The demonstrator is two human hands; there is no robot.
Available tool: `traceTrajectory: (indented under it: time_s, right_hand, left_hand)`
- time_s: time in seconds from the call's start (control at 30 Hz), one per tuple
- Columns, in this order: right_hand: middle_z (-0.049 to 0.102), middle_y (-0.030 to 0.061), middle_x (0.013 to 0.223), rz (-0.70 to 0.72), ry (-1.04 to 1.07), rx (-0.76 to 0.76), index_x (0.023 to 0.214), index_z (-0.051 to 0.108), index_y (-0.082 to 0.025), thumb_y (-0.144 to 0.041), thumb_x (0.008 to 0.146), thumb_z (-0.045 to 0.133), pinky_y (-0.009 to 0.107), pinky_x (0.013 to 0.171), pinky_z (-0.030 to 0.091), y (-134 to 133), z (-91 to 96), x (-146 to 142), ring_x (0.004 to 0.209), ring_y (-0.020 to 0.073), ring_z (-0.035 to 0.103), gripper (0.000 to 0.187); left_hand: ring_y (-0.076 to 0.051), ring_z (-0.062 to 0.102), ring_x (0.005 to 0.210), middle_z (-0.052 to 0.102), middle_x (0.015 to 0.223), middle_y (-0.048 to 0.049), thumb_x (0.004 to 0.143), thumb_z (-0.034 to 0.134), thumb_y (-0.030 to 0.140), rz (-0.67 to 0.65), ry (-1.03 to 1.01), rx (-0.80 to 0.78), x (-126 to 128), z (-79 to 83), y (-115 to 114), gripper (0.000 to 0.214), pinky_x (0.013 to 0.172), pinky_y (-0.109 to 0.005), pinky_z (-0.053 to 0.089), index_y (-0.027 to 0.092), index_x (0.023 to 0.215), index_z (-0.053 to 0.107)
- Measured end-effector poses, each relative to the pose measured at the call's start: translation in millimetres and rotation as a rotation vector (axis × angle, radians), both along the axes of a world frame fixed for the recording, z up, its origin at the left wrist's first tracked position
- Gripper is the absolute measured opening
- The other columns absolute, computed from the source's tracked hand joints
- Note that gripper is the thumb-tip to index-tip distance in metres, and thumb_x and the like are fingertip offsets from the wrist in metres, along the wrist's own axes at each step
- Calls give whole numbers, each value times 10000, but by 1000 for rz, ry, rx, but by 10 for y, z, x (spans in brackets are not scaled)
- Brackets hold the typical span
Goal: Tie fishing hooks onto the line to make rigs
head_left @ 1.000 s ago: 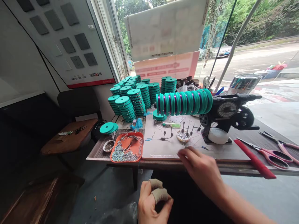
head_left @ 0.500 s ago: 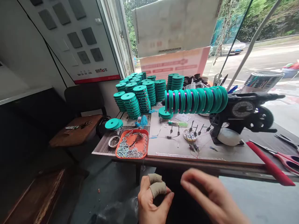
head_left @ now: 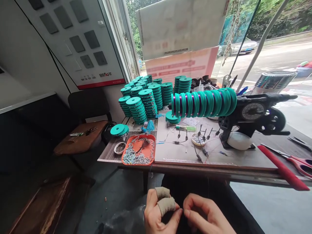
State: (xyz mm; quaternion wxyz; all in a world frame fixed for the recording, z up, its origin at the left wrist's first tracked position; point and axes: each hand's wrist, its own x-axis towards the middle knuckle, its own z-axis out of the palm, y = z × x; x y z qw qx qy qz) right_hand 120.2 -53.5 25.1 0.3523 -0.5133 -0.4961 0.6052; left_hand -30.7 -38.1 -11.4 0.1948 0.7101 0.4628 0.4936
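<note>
My left hand (head_left: 159,213) is low in the view, below the table edge, with beige wraps on two fingers. Its thumb and forefinger are pinched together on something too small to make out. My right hand (head_left: 206,213) is just to its right, thumb and forefinger also pinched, the tips nearly meeting the left ones. Whatever lies between the fingertips is too thin or hidden to name. Above the hands, on the table, lie dark small weights with stems (head_left: 205,152) and thin red thread. A round dish (head_left: 195,140) of small pale beads stands beside them.
An orange tray (head_left: 153,156) of small metal parts stands at the left table end. Stacks of green spools (head_left: 133,110) fill the back. A black winding machine (head_left: 253,113) carries a row of green spools (head_left: 204,103). Red-handled scissors (head_left: 298,162) lie at right.
My right hand has moved down and left and its thumb and forefinger have closed beside my left fingertips. The left hand has shifted slightly down. Dark weights near the table's front edge have shifted.
</note>
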Motion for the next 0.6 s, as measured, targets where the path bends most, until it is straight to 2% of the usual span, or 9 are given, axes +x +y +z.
traceTrajectory:
  time_s: [0.2,0.6]
  right_hand:
    - [463,-18,612,-7,73,-30,625,447,-184,-386,736,492,243,587,396,26,2,-19,599,142,462,235]
    - [455,-26,577,-17,52,-7,607,438,-188,-347,734,480,236,560,360,5,-13,-19,582,136,437,207]
  left_hand:
    - [-152,514,707,518,758,-5,706,634,178,-13,29,13,-10,-4,-8,69,588,-261,433,211,647,626]
    - [-153,515,695,532,754,-11,724,617,192,-15,59,73,4,12,-6,66,581,-265,444,219,663,618]
